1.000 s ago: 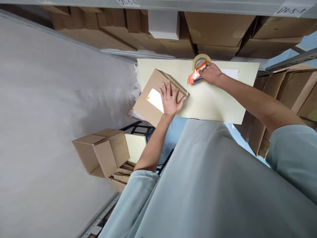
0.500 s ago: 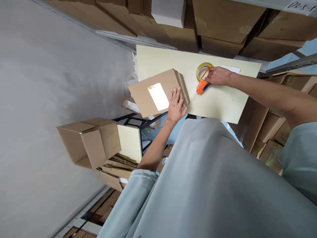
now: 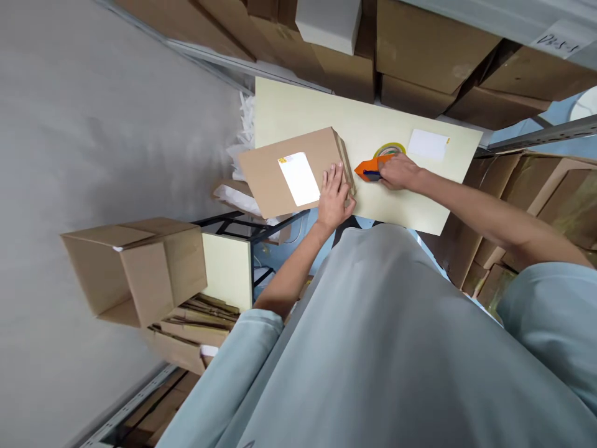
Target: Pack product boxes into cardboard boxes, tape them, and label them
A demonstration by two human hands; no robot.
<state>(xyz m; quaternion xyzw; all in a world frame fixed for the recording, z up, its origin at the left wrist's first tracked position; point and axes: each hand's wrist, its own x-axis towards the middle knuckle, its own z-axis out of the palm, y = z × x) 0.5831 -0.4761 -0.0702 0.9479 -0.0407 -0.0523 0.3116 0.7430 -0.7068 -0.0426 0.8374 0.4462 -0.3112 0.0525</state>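
Head view: left hand [image 3: 333, 198] lies on the right-hand end of a brown cardboard box [image 3: 270, 174], fingers extended across the top face, thumb down by the near corner; hand open against the box, not wrapped round it. Box sits at an angle on the left part of the pale counter [image 3: 291, 109], its left end and near corner hanging past the counter edge. White label [image 3: 300, 180] on box top, small yellow patch in one corner, just beside the left fingertips.

Right hand [image 3: 398, 171] is closed round an orange tape dispenser [image 3: 369, 167] with a dark blue part; nose points left at the box's right end, near it. Contact between nose and box: can't tell. Yellow-edged tape roll [image 3: 390, 149] shows right behind the dispenser, on its far side. Second white label [image 3: 428, 144] lies on the counter, right of the roll.

Surroundings: cardboard boxes [image 3: 431, 53] on the shelf past the counter, plus one white box [image 3: 328, 26]. White crumpled material [image 3: 245, 121] at the counter's left end. Lower left, open-ended carton [image 3: 147, 270] above folded cardboard [image 3: 205, 317]. More brown cartons [image 3: 536, 199] to the right. Person wears a pale blue-green shirt [image 3: 373, 336].
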